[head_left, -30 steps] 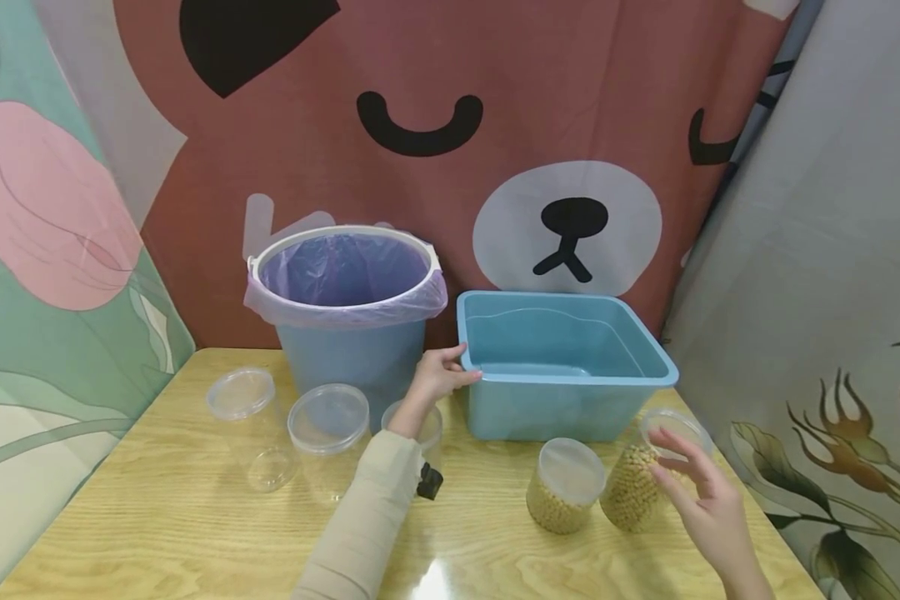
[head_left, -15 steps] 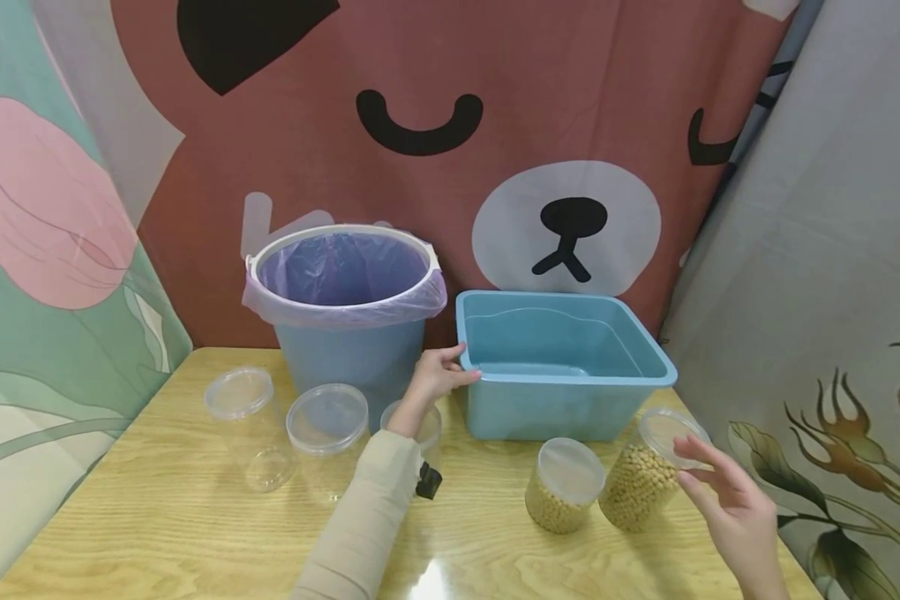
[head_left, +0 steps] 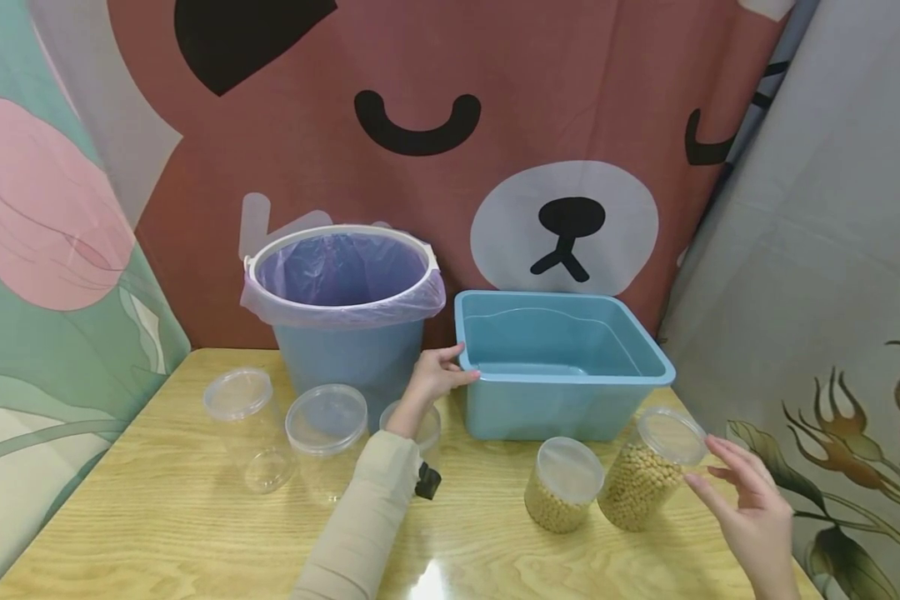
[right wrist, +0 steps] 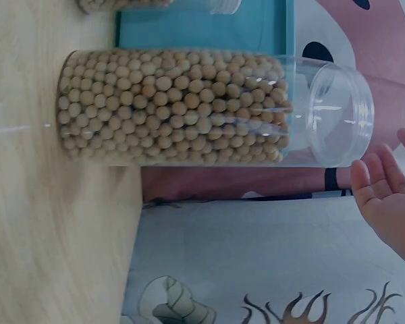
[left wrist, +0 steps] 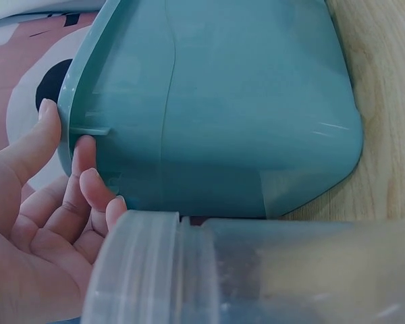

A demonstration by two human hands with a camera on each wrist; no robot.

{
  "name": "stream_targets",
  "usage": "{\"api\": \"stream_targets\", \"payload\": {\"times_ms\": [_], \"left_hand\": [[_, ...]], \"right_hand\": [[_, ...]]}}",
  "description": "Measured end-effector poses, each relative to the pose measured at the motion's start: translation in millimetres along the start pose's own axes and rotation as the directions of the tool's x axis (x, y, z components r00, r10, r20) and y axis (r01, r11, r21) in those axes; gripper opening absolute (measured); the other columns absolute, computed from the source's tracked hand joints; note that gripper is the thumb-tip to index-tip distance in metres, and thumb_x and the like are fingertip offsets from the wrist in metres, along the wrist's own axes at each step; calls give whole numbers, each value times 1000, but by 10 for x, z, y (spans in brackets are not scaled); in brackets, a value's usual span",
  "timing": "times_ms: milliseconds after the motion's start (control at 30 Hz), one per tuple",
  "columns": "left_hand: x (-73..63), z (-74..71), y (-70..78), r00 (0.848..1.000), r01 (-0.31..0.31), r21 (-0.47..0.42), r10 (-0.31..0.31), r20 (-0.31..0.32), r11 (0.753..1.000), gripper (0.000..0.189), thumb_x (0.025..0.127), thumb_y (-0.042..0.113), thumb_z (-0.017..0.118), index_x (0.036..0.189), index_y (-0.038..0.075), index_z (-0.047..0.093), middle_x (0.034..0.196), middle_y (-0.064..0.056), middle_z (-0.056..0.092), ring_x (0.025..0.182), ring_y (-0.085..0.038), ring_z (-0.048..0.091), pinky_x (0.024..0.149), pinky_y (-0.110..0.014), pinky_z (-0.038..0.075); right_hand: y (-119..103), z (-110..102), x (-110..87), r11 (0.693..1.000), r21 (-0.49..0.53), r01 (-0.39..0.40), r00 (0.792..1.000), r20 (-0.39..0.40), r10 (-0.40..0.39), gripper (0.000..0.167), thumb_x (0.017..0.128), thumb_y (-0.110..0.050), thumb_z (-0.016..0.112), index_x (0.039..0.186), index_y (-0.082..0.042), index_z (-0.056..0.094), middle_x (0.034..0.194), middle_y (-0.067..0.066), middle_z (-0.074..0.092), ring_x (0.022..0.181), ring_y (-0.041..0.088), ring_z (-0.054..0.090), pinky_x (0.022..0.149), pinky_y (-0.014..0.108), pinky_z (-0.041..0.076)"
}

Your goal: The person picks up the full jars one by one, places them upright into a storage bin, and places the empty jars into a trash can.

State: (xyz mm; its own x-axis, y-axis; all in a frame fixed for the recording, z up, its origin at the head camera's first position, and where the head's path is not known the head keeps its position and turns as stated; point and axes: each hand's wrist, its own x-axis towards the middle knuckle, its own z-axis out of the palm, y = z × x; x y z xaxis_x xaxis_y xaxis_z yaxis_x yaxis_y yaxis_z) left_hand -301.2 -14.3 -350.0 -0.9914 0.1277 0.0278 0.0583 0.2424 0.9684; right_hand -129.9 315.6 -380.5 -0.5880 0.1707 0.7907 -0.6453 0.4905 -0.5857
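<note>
Left fingers (left wrist: pixel 73 194) pinching, right fingers (head_left: pixel 744 464) seemingly relaxed

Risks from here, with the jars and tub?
1. The right hand is close by the top of the tall jar; a nudge might tip it.
2. The short jar stands next to it and could get bumped.
3. The left hand pinches the blue tub with its arm across a clear jar; pulling back might knock that.

My head view is bright, with white glare on the table (head_left: pixel 450 560); my wrist views are dimmer, the left's nearest jar (left wrist: pixel 256 277) blurred, the right's filled jar (right wrist: pixel 175 108) glinting.
</note>
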Motion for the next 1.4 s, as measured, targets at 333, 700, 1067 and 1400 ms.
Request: {"api": "stream_targets", "payload": {"times_ms": [333,700,1067,1400], "left_hand": [[15,5,-16,1000,-10,-37,10,0,999,61,72,11,75,127,8,50,69,-3,60,60,-8,49,52,-21,39],[8,7,15,1000,-4,-53,3,-13,999,60,71,10,76,126,9,52,66,-1,59,56,-7,47,48,-20,36],[-5,6,22,1000,-1,-75,1,6,997,59,73,8,74,127,7,50,61,2,57,53,-7,44,46,-20,34],[8,11,-19,1000,-1,-86,1,1,996,60,73,8,74,128,5,49,61,2,56,52,-8,44,46,-20,35]], "right_hand": [[200,-50,-36,965,62,-255,967,-8,256,50,67,28,58,115,18,48,119,8,50,107,13,47,80,14,42],[1830,-406,-341,917,209,-340,939,129,319,71,69,22,63,132,0,39,129,23,42,115,23,45,85,19,41],[1124,-172,-166,927,241,-287,936,276,218,85,66,26,62,135,-4,22,123,4,45,106,2,49,77,12,41],[1680,-187,-283,893,352,-280,940,290,180,90,67,23,63,136,-9,16,133,13,39,110,12,49,69,23,49]]}}
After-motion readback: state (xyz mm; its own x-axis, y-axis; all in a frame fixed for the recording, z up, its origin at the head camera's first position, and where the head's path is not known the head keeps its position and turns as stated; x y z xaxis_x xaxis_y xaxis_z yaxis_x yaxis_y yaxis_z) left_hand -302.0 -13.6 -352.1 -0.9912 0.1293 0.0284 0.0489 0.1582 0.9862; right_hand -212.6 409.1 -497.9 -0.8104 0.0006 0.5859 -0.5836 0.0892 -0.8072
